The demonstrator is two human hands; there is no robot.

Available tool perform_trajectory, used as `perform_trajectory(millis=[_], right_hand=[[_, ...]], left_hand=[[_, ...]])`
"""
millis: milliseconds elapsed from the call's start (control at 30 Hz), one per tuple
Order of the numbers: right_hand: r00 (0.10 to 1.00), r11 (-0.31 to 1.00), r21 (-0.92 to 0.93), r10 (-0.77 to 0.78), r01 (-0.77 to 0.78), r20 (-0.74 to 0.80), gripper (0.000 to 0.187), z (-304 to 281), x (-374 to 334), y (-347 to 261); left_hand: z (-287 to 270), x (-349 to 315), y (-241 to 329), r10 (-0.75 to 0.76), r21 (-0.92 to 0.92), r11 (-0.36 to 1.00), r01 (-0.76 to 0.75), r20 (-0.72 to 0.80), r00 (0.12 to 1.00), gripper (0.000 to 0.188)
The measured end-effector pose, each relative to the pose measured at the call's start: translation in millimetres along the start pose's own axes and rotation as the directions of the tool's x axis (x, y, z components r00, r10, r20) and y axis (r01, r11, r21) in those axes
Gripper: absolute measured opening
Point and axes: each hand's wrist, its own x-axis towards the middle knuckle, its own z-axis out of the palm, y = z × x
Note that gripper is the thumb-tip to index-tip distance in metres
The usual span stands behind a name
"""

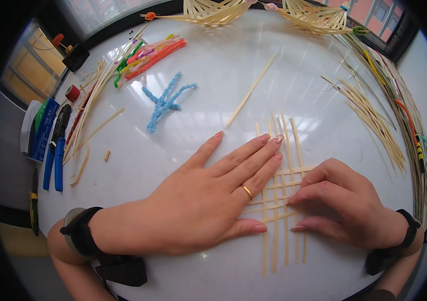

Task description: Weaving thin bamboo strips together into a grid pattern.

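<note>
A loose lattice of flat, pale bamboo strips (274, 251) lies on the white table, crosswise strips woven through several lengthwise ones. My left hand (188, 200) is spread flat, its fingers over the lattice's upper left part and its thumb touching a lower crosswise strip. A gold ring circles one finger. At the lattice's right side, my right hand (346, 205) is curled, its bent fingertips on a crosswise strip and its thumb lower down, near the lengthwise strips. The right ends of the crosswise strips are hidden under it.
A single strip (250, 94) lies beyond my left fingers. Blue fuzzy stems (161, 107) and coloured ones (156, 60) lie farther left. Blue-handled pliers (59, 160) rest at the left edge, loose strips (374, 118) at the right. Woven bamboo pieces (213, 15) stand at the back.
</note>
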Motion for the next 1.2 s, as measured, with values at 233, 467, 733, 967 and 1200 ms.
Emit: perform_trajectory(millis=[233, 467, 733, 967, 1200], right_hand=[[1.0, 0.999, 0.031, 0.029, -0.029, 0.009, 0.038, -0.5, -0.9, -0.1], [1.0, 0.998, 0.055, 0.027, -0.027, 0.004, 0.037, 0.7, -0.4, 1.4], [1.0, 0.998, 0.056, 0.023, -0.023, -0.006, 0.036, 1.5, -1.2, 1.6], [1.0, 0.999, 0.046, 0.014, -0.013, -0.016, 0.034, 1.9, -1.5, 0.4], [0.996, 0.999, -0.025, 0.043, -0.045, -0.075, 0.037, -17.9, -5.8, -7.2]], left_hand=[[0.5, 0.6, 1.9, -0.006, -0.024, 1.0, 0.006, 0.0, 1.0, 0.081], [0.9, 1.8, 1.3, -0.011, -0.019, 1.0, 0.011, 0.0, 1.0, 0.081], [0.0, 1.9, 3.0, -0.024, -0.023, 0.999, 0.024, 0.002, 1.0, 0.081], [-0.6, 2.0, 3.5, -0.033, 0.005, 0.999, 0.033, 0.014, 0.999, 0.081], [0.7, 1.2, 4.7, -0.054, -0.004, 0.999, 0.054, 0.016, 0.998, 0.08]])
